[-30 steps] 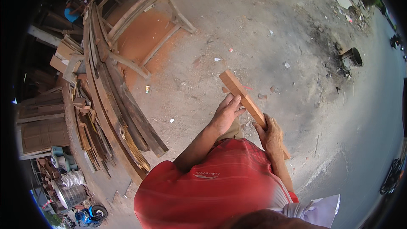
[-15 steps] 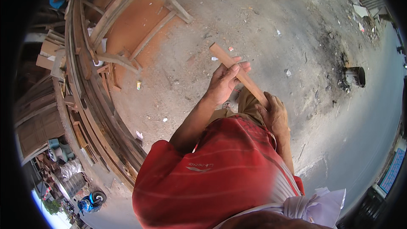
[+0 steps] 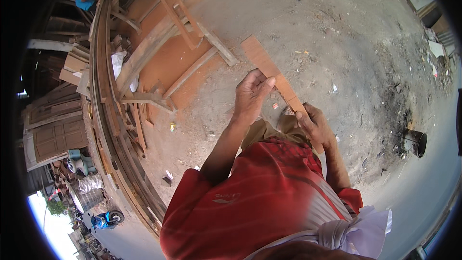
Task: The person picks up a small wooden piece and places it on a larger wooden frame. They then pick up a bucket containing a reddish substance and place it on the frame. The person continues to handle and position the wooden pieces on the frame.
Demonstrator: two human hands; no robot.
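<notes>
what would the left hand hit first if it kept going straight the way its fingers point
The left hand already grips the wooden plank, fingers pointing up the picture. Past the plank, that line seems to meet only bare dusty ground; depth is hard to judge here.

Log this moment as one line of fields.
left hand: grips wooden strip mid-length | right hand: holds its near end | strip: slanted, off the concrete ground | nearby: stacked timber frames at left
</notes>
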